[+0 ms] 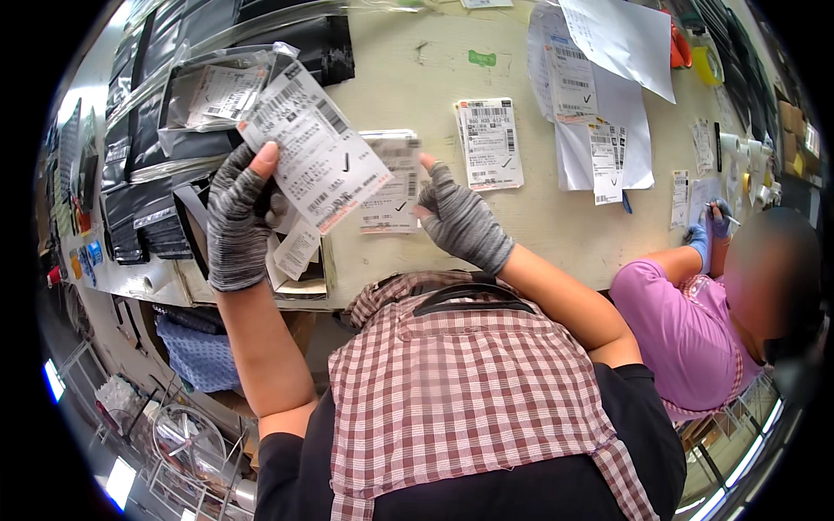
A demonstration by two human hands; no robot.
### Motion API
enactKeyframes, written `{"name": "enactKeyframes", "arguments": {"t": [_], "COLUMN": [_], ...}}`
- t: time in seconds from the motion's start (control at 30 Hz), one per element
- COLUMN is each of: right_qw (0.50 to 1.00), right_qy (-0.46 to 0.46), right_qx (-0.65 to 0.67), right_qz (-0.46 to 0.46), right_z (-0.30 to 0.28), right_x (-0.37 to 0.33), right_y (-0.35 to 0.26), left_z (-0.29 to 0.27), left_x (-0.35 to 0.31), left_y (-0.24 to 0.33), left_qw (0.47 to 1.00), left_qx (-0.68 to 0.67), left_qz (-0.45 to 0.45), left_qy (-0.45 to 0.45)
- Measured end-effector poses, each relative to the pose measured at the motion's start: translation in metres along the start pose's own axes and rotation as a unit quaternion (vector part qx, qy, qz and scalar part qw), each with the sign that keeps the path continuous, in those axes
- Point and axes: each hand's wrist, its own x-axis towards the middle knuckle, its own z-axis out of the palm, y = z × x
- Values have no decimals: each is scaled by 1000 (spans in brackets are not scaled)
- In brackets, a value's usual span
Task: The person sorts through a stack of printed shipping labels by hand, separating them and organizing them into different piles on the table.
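My left hand (239, 208), in a grey fingerless glove, pinches a white shipping label (321, 143) by its left edge. The label is tilted and raised over the table, and bears a handwritten check mark. Partly behind it, a stack of similar labels (391, 195) lies on the table. My right hand (465, 217), gloved the same way, is at the right edge of that stack, thumb and forefinger apart. Whether its fingertips press on the stack, I cannot tell. Just right of this hand lies a second label stack (489, 143), its top label also checked.
Black plastic mailer bags (161, 230) pile up on the left, with a clear bag of labels (224, 94) on them. An open cardboard box (308, 282) holds papers by my left wrist. White sheets (621, 43) lie at the back right. A co-worker in purple (673, 326) writes at right.
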Motion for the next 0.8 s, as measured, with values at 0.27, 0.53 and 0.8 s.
{"name": "enactKeyframes", "arguments": {"t": [0.27, 0.53, 0.8], "right_qw": [959, 998, 929], "right_qy": [-18, 63, 118], "right_qx": [-275, -11, 350], "right_qz": [-66, 18, -9], "right_z": [19, -24, -40], "right_x": [8, 5, -18], "right_y": [17, -26, -48], "left_z": [13, 19, 39], "left_x": [-8, -5, -8], "left_y": [5, 5, -1], "left_qw": [1000, 998, 996], "left_qx": [10, 43, 53], "left_qz": [-8, -11, -20], "left_qy": [-27, -37, -76]}}
